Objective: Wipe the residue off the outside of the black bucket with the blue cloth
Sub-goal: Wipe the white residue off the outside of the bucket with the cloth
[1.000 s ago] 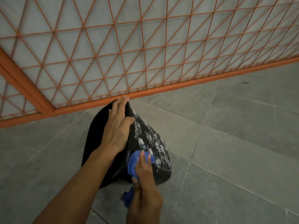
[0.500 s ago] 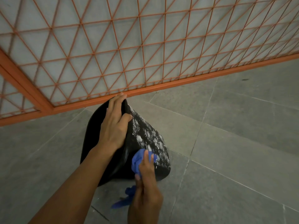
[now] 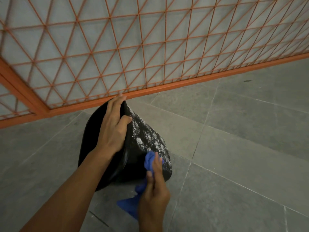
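Observation:
The black bucket [image 3: 93,141] stands tilted on the grey floor, its right outer side speckled with white residue [image 3: 147,136]. My left hand [image 3: 113,128] grips the bucket's far rim, fingers over the edge and thumb on the outside. My right hand [image 3: 153,195] holds the bunched blue cloth [image 3: 149,160] and presses it against the lower right of the bucket's side. A loose tail of the cloth hangs below the hand toward the floor.
An orange metal grille fence [image 3: 150,47] with a thick orange bottom rail [image 3: 200,81] runs just behind the bucket. Grey floor tiles [image 3: 242,148] stretch out to the right and front.
My right hand has kept rubbing the cloth over the lower right side, shifting slightly. More of the cloth's tail hangs out below the hand. The left hand keeps its grip.

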Available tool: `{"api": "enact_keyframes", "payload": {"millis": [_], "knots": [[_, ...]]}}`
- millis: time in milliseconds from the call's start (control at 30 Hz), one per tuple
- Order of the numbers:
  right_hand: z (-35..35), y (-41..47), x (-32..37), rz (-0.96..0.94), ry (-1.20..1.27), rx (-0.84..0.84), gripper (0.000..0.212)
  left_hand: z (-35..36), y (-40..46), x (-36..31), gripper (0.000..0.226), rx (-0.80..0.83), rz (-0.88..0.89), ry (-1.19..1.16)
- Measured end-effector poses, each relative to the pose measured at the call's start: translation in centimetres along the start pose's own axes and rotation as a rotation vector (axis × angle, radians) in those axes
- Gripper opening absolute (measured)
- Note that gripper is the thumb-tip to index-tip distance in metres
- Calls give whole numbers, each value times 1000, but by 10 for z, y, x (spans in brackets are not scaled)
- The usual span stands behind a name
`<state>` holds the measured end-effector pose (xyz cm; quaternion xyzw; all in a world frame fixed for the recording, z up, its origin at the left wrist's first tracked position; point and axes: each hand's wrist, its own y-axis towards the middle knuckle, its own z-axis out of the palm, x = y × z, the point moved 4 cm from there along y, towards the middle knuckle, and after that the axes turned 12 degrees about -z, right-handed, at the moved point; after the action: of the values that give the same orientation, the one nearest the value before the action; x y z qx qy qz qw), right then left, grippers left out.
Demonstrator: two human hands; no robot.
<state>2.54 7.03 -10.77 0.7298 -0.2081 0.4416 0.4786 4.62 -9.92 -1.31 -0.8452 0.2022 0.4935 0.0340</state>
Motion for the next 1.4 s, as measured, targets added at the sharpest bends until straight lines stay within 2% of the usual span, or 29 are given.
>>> {"api": "enact_keyframes", "payload": {"millis": [67,133,167,267,367,433,500,567,700,800,900,1000,1033,1133,1233,1333,1400], "knots": [[-8,-1,-4,148,92,5,32,1,-1,-1,67,9,9,-10],[-4,-9,0,186,158,110,43,0,-2,0,67,15,19,-12],[-1,-13,2,154,172,103,45,-1,-1,1,67,10,18,-11],[-1,-5,-11,272,243,-24,46,-4,1,2,67,-10,6,-18],[-9,1,-34,498,303,-72,37,-2,-3,-1,67,-2,6,-31],[-13,-5,-26,624,364,-129,33,-1,-6,-3,66,8,18,-24],[-12,-4,-4,510,353,-110,45,-1,-6,-2,67,-1,8,-16],[-8,2,3,453,316,-58,45,-2,-3,-2,66,-20,-1,-13],[-17,7,-39,546,137,-59,36,3,-5,-6,65,-14,9,-7],[-10,-10,-43,589,92,42,36,7,-5,-7,66,6,16,2],[-10,-11,-32,615,154,62,36,3,-3,-6,67,-23,-2,-9],[-19,5,-41,674,155,-133,34,4,-4,-7,67,-22,8,-15],[-20,5,-44,671,109,-133,34,6,-3,-7,66,-13,10,-13],[-14,-1,-28,639,16,-82,36,6,-2,-6,66,1,17,0],[-10,2,-25,595,45,-17,35,1,1,-4,65,-10,22,0],[-17,17,-51,714,26,4,33,0,-1,-5,65,-15,23,-19],[-27,20,-56,729,-32,3,33,1,-2,-5,65,-8,24,-31]]}}
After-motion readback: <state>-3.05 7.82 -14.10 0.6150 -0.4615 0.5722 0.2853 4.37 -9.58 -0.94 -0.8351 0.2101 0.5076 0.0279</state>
